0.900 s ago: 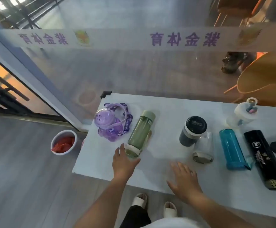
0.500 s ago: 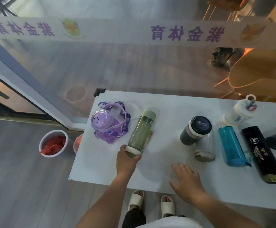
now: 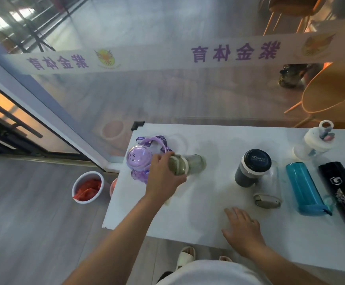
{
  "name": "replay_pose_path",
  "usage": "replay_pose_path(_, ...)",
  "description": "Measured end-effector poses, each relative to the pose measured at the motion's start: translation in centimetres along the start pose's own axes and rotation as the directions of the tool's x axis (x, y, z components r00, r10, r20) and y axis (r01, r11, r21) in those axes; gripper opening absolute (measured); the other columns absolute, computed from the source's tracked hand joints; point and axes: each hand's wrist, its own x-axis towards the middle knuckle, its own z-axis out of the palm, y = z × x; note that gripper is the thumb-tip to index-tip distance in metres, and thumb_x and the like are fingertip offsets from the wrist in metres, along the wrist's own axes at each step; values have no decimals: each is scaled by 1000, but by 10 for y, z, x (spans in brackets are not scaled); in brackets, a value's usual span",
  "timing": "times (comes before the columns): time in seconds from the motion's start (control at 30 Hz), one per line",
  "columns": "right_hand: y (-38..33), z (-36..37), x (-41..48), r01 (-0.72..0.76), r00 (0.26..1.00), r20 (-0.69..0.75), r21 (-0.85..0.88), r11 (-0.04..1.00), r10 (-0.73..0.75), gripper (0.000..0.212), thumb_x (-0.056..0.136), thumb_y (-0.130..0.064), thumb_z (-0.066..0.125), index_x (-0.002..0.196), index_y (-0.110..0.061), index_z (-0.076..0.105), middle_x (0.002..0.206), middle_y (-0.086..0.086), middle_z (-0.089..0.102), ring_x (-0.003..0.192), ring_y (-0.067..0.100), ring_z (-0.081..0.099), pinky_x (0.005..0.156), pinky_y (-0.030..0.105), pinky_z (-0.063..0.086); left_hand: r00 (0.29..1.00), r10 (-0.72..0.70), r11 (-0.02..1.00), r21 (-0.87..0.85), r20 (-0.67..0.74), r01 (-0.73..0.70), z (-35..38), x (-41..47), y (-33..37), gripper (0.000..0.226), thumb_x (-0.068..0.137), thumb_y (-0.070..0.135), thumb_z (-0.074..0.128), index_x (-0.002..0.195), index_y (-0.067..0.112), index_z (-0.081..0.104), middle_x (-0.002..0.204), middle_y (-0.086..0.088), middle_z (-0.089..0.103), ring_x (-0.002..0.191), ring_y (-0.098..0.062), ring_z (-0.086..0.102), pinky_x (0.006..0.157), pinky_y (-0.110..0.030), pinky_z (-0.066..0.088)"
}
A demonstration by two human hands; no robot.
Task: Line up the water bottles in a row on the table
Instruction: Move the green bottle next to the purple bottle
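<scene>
My left hand (image 3: 163,175) grips the green bottle (image 3: 190,165) and holds it tipped up, blurred by motion, right beside the purple kids' bottle (image 3: 139,159) at the white table's (image 3: 208,212) left end. My right hand (image 3: 242,229) rests flat on the table near the front edge, fingers apart, holding nothing. A dark cup with a black lid (image 3: 251,167) stands mid-table. A clear bottle (image 3: 269,188), a teal bottle (image 3: 304,188) and a black flask (image 3: 342,194) lie on their sides to its right. A white bottle (image 3: 313,145) stands at the back right.
A glass wall with a lettered white band (image 3: 167,56) runs just behind the table. A white bucket with red contents (image 3: 88,188) sits on the floor left of the table. Orange chairs (image 3: 332,95) stand beyond the glass at the right.
My left hand closed on the lying green bottle's near end and has swung it up off the table toward upright. The right hand stayed flat in place.
</scene>
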Motion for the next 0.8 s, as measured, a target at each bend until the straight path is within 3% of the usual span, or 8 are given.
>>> replay_pose_path(0.13, 4, 4, -1, -5, 999, 39, 4, 1000, 5, 63, 90, -51, 40, 148, -34, 23, 161, -5, 14, 147, 16, 13, 110, 46, 27, 993, 15, 994, 103, 120, -28, -22, 32, 35, 69, 62, 26, 83, 124, 28, 53, 116, 2, 45, 98, -23, 54, 72, -35, 54)
replay_pose_path(0.3, 14, 6, -4, 6, 999, 32, 5, 1000, -6, 65, 90, -50, 41, 150, -35, 20, 162, -9, 9, 148, 10, 8, 112, 46, 24, 973, 72, 956, 264, 221, -131, -31, 42, 42, 68, 63, 25, 82, 124, 29, 52, 116, 0, 49, 107, -24, 52, 89, -38, 48)
replay_pose_path(0.5, 13, 7, -7, -13, 999, 46, 22, 1000, 12, 66, 91, -48, 42, 151, -36, 17, 163, -9, 6, 149, 10, 5, 113, 48, 21, 945, 64, 923, 340, 321, -178, -32, 41, 36, 75, 67, 22, 79, 133, 34, 46, 127, -4, 42, 113, -29, 44, 91, -38, 47)
replay_pose_path(0.67, 10, 8, -7, -39, 998, 51, 29, 999, 37, 65, 91, -48, 42, 150, -36, 18, 163, -8, 7, 149, 12, 6, 112, 49, 23, 925, 71, 919, 337, 373, -207, -37, 42, 36, 81, 69, 22, 79, 138, 34, 40, 130, -5, 44, 111, -27, 49, 90, -36, 49)
replay_pose_path(0.8, 8, 6, -13, -96, 995, 13, 53, 994, 95, 64, 90, -49, 43, 148, -36, 22, 160, -8, 17, 147, 17, 14, 112, 45, 25, 926, 201, 853, 408, 318, -325, -35, 34, 52, 78, 76, 34, 74, 143, 34, 36, 144, -4, 38, 132, -28, 34, 108, -39, 32)
